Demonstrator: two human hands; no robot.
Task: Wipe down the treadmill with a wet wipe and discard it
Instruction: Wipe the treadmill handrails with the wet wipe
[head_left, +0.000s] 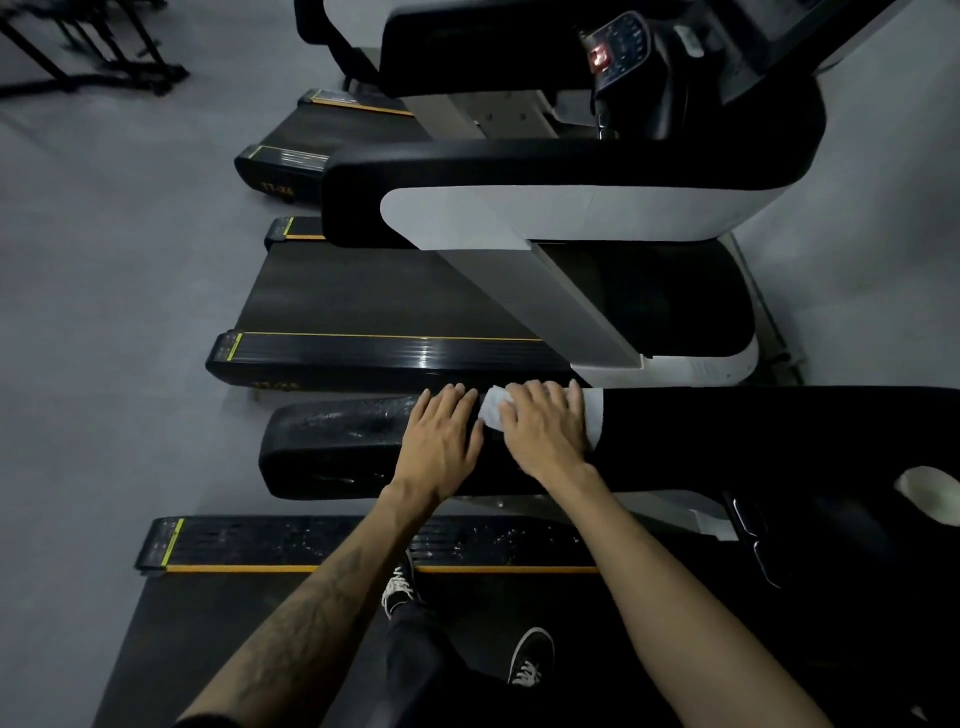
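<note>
The fingers (545, 400) of the right hand (545, 434) lie flat and spread, pressing the wet wipe (493, 410) down onto the treadmill's black handrail (343, 441); they press it, not pinch it. Most of the wipe is hidden under the palm, and only a crumpled white edge shows at about ten o'clock from the knuckles. The left hand (439, 441) rests just beside it at nine o'clock, released, fingers straight on the rail and holding nothing.

Outward toward nine o'clock the rail surface glistens, apparently wet. At six o'clock the person's shoes stand on the belt (260, 623), beside the side rail (311, 543).

The risk, as I judge it: with only flat pressure on a bunched wipe, a quick stroke could let it roll up or slip off the rounded rail to the floor (104, 312). A damp rail could also let the bracing left hand skid.
</note>
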